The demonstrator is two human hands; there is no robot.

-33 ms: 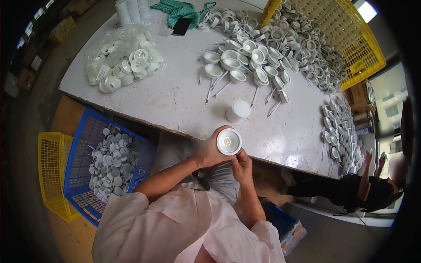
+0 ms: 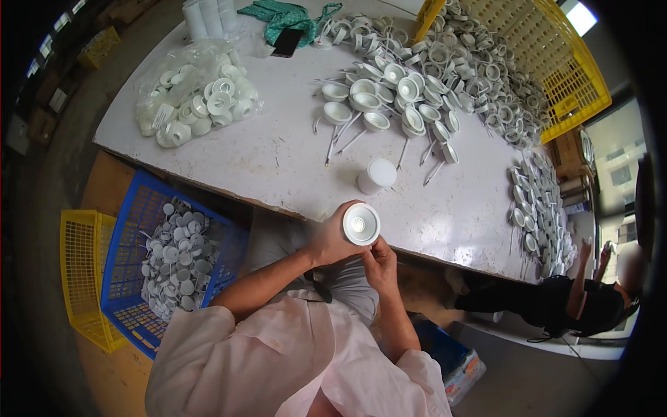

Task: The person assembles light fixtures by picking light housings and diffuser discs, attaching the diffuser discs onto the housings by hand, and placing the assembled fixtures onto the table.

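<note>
A white cup-shaped fitting (image 2: 361, 224) is held on the near side of the white cylinder (image 2: 378, 175) and slightly to its left, at the front edge of the counter (image 2: 229, 156). Its round mouth faces up, with a bright patch at the middle of the bowl. The left hand (image 2: 329, 238) is clamped around the fitting's left side. The right hand (image 2: 380, 267) meets it at the near right of the rim, thumb and fingers bunched together; whether they pinch a small part cannot be told. The two hands are thus close together at the fitting.

The cylinder stands upright on the counter. Just beyond it lies a cluster of white cups with thin stems (image 2: 365, 103). Farther off to its right, a heap of pale rings (image 2: 479, 76) spreads beside a yellow crate (image 2: 566, 83); well to its right are more white fittings (image 2: 531, 201). Beyond it to the left sit a clear bag of white rings (image 2: 201, 97), a dark phone (image 2: 287, 43) and a green cloth (image 2: 283, 19). Left and nearer than the cylinder, below counter level, a blue basket (image 2: 125, 278) holds pale discs (image 2: 177, 257).
</note>
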